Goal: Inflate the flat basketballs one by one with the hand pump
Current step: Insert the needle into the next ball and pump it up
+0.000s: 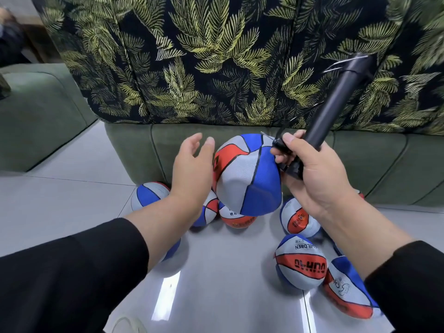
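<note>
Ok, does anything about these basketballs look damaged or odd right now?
The raised ball between the hands looks dented, with flat creased panels rather than a round shape. The ball at the lower right is caved in too. That looks like low air, not damage.

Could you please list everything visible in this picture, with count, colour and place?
Dented red, white and blue basketball: one, raised between the hands.
Other red, white and blue basketballs: at least seven, on the floor.
Black hand pump: one, held slanting up and right.
Green sofa: one, behind the balls.
Leaf-print dark cover: one, over the sofa.
Grey tiled floor: below.
Left hand: open, beside the ball.
Right hand: grips the pump.
</note>
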`<state>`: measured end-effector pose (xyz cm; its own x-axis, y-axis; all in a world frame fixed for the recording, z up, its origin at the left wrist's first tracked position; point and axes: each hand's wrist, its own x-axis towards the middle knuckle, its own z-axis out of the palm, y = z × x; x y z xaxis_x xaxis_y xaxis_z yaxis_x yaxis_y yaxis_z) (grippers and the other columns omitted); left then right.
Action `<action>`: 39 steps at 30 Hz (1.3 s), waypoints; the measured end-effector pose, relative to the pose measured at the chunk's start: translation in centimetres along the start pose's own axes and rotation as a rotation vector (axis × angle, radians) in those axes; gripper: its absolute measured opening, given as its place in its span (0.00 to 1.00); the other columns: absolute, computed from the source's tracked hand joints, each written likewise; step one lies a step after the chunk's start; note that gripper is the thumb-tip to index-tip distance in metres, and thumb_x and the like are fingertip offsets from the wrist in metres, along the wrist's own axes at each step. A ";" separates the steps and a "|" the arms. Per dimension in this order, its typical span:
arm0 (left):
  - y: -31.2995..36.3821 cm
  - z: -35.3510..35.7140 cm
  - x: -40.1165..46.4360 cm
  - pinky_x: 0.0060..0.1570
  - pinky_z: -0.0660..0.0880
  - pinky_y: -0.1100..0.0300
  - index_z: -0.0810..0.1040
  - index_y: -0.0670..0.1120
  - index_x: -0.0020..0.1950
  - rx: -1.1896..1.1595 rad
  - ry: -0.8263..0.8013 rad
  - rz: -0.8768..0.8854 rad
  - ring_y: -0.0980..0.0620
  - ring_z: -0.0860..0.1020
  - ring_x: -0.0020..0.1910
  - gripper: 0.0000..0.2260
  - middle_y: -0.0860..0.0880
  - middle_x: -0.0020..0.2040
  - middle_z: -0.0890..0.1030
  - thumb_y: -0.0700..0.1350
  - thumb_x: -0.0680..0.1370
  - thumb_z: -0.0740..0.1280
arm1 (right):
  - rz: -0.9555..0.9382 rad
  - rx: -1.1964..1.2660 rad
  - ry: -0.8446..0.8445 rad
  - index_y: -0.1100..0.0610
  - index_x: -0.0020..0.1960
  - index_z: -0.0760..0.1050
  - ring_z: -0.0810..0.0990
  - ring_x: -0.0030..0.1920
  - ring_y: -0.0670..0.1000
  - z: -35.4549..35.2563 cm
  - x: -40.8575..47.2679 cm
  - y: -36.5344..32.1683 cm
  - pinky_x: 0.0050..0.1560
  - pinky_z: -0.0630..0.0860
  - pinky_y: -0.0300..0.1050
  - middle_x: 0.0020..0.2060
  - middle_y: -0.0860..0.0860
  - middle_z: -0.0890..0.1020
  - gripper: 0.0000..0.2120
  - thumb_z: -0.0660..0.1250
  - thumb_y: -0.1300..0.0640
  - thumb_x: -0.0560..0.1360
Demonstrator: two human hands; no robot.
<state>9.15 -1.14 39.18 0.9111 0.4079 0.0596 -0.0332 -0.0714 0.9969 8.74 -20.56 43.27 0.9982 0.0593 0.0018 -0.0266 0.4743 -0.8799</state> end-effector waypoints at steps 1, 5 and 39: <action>-0.1 -0.1 0.6 0.68 0.75 0.48 0.78 0.51 0.68 0.016 0.021 -0.069 0.51 0.80 0.63 0.28 0.51 0.65 0.81 0.65 0.74 0.68 | -0.001 -0.013 -0.005 0.52 0.46 0.71 0.78 0.39 0.49 0.2 -0.1 0.1 0.39 0.76 0.39 0.33 0.48 0.82 0.09 0.67 0.62 0.81; -0.8 -0.1 1.4 0.46 0.65 0.52 0.80 0.49 0.44 0.085 -0.155 -0.242 0.53 0.68 0.43 0.22 0.52 0.43 0.74 0.67 0.65 0.72 | -0.023 -0.124 -0.044 0.53 0.46 0.71 0.78 0.38 0.52 1.1 -0.4 1.5 0.44 0.73 0.47 0.35 0.52 0.84 0.09 0.69 0.63 0.80; 0.5 0.1 -1.1 0.49 0.78 0.54 0.70 0.51 0.69 -0.127 -0.218 -0.203 0.55 0.80 0.50 0.33 0.52 0.59 0.79 0.59 0.69 0.78 | -0.113 -0.020 -0.014 0.53 0.45 0.72 0.80 0.40 0.52 0.1 0.4 -0.8 0.38 0.76 0.42 0.35 0.51 0.82 0.09 0.68 0.64 0.81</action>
<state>8.20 -1.75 39.61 0.9704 0.1969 -0.1400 0.1198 0.1109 0.9866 9.11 -20.77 44.00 0.9939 0.0186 0.1084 0.0877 0.4610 -0.8831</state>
